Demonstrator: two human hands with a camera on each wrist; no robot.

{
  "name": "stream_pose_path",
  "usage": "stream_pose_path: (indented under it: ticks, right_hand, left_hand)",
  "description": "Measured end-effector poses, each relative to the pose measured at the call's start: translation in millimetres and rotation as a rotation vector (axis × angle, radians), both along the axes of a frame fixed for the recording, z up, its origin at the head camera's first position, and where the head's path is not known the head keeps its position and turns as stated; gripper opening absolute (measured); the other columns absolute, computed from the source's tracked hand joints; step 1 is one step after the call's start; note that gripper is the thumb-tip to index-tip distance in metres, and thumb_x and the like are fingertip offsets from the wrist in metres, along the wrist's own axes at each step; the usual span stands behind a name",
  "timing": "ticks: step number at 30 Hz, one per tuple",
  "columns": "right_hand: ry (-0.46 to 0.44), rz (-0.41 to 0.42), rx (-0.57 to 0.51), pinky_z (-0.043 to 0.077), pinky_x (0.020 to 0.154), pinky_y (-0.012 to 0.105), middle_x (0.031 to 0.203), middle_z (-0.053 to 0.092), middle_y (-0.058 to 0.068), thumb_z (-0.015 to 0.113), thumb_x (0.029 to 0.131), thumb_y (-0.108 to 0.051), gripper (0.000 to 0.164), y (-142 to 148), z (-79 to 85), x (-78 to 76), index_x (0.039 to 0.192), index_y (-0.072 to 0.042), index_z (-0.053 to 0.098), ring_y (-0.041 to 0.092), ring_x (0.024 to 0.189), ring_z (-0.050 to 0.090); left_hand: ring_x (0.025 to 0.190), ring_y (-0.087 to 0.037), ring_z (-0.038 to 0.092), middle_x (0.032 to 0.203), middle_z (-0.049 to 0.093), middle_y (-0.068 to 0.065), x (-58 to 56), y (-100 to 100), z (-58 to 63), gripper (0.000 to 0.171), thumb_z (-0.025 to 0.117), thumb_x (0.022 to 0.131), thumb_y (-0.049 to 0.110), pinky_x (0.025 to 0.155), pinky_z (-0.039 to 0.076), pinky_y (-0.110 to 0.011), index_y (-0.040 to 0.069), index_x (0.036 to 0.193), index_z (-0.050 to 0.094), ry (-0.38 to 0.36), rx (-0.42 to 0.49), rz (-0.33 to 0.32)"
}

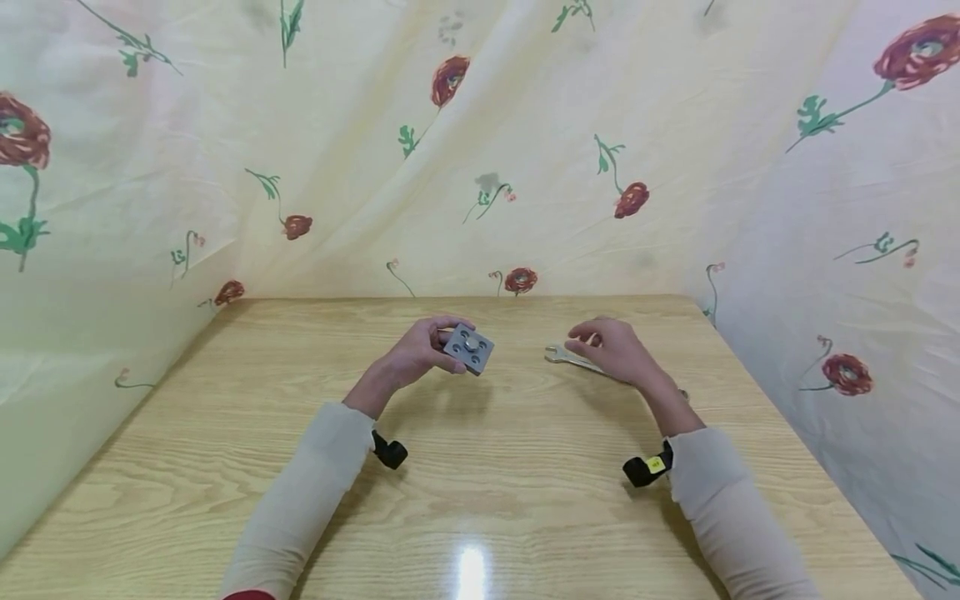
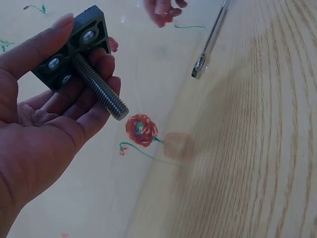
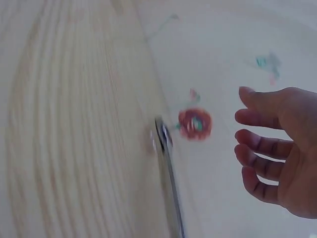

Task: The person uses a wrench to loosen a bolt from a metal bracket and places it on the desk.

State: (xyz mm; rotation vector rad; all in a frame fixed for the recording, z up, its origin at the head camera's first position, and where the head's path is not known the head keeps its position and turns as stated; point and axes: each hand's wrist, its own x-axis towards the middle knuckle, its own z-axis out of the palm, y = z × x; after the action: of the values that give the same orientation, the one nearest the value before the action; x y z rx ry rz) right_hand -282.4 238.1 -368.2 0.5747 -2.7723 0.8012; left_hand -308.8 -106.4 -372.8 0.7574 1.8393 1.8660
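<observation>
My left hand [image 1: 420, 350] grips a square grey plate [image 1: 479, 354] by its edges, thumb on one side and fingers on the other. Several round holes surround a bolt head [image 1: 472, 342] at its middle. In the left wrist view the plate's underside shows, and the bolt's threaded shank [image 2: 101, 88] sticks out of it past the fingers. Over the table to the right, my right hand [image 1: 615, 348] hangs with loosely bent fingers and nothing between them. Below it lies a metal wrench [image 1: 558, 355], its open end toward the left and its middle hidden by the hand and forearm.
The light wooden table [image 1: 525, 450] carries these things. A flower-printed cloth [image 1: 360, 150] hangs behind it and along both sides. Black wrist cameras are strapped to the left [image 1: 391, 452] and right [image 1: 643, 470] forearms.
</observation>
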Motion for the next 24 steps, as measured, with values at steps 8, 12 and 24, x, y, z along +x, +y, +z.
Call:
stream_pose_path:
  ticks: [8,12,24]
  right_hand:
    - [-0.035,0.143,-0.116,0.053,0.071,0.031,0.1,0.073,0.013,0.065,0.098,-0.023,0.028,-59,8.9,15.9,0.114,-0.002,0.072,0.019,0.084,0.066]
    - [-0.047,0.174,-0.144,0.052,0.07,0.03,0.099,0.072,0.011,0.066,0.097,-0.026,0.029,-79,10.3,21.5,0.115,-0.003,0.071,0.018,0.082,0.064]
    - [0.012,0.141,-0.12,0.048,0.068,0.028,0.092,0.073,0.005,0.074,0.091,-0.026,0.024,-104,12.6,21.2,0.107,-0.008,0.074,0.015,0.076,0.058]
  left_hand:
    - [0.092,-0.012,0.072,0.117,0.072,-0.023,4.4,11,-1.2,0.066,0.074,0.075,-0.014,0.081,0.058,-0.027,-0.006,0.135,0.049,0.106,-0.115,0.062]
    - [0.098,-0.017,0.071,0.124,0.067,-0.03,8.2,16,-1.8,0.065,0.077,0.075,-0.01,0.083,0.058,-0.03,0.0,0.134,0.052,0.177,-0.18,0.107]
    - [0.102,-0.021,0.07,0.12,0.07,-0.027,18.0,30,-0.3,0.068,0.081,0.077,-0.004,0.088,0.058,-0.031,0.0,0.137,0.05,0.306,-0.187,0.151]
